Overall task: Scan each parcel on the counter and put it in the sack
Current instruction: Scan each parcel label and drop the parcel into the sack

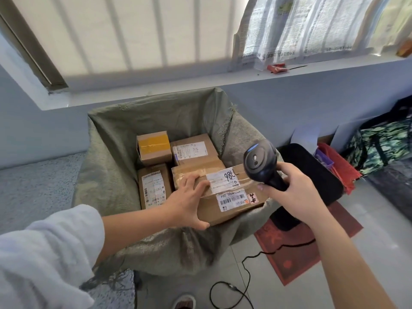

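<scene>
Holding labelled cardboard parcel [231,195] over mouth of green woven sack [107,166], above smaller boxes [153,148] inside. Left grip [189,202] clasping parcel's left end; right grip [296,195] wrapped round barcode scanner [259,162]. Probably drop-in step: tip far end down, release low, keep scanner cable [245,275] clear.

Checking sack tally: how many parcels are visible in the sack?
4: yellow-taped box back left, labelled box back right, barcoded box front left, large box front right in the left hand. More may lie beneath.
</scene>
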